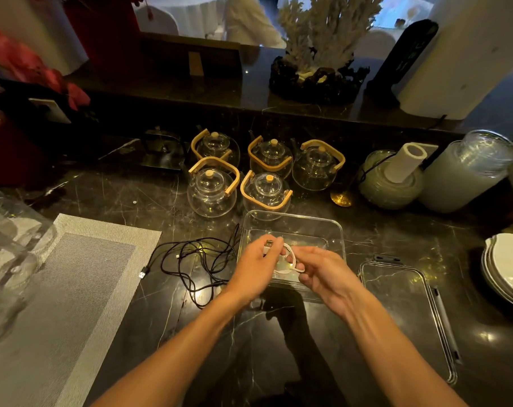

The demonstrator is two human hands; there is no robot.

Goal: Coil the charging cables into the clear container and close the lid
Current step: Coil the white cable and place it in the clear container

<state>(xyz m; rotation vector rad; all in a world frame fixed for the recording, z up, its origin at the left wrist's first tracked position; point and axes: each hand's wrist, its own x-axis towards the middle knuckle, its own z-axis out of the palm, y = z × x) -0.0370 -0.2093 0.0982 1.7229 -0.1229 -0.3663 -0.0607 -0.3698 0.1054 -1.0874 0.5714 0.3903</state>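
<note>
Holding white cable (290,261) above clear container (336,230).

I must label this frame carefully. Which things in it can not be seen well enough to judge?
- Head view: most of the white cable is hidden by the left hand and right hand.
- The clear container has its near wall covered by both hands.
- How many black cables lie tangled: too thin to count.
- The stacked plates are cut off by the right edge.
</note>
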